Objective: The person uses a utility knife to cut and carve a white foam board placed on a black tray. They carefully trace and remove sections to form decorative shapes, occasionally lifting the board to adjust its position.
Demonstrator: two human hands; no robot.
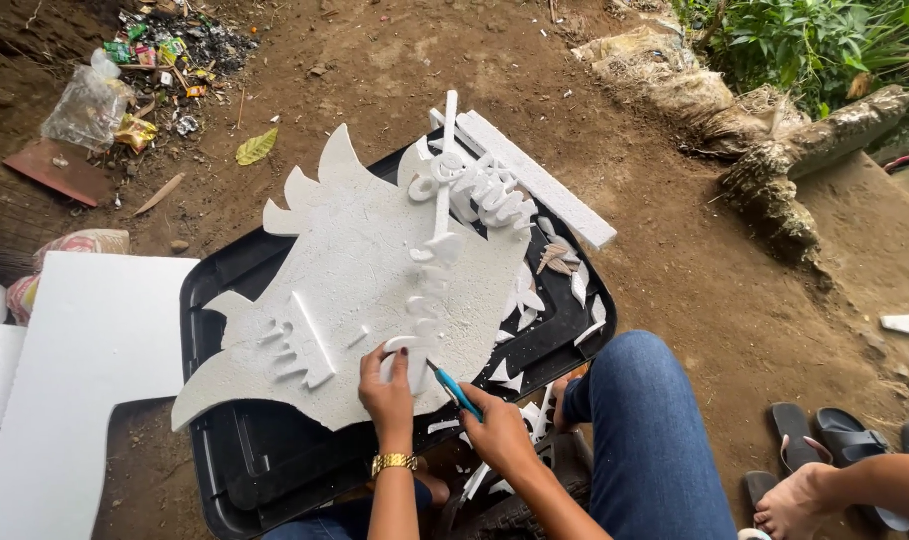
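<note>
A large white foam cutout (350, 285) with jagged, flame-like edges lies on a black plastic lid (245, 450) in front of me. Raised foam letters and shapes (470, 190) lie on top of it. My left hand (388, 385), with a gold watch on the wrist, pinches a small white foam piece (412, 357) at the cutout's near edge. My right hand (498, 430) grips a blue-handled cutter (457, 389) whose tip meets that foam piece.
Foam scraps (530, 300) litter the lid's right side, and a long foam strip (535, 180) lies at its far edge. A white foam sheet (85, 370) lies at left. Litter (145, 70) lies on the dirt. Another person's foot and sandals (825, 470) are at right.
</note>
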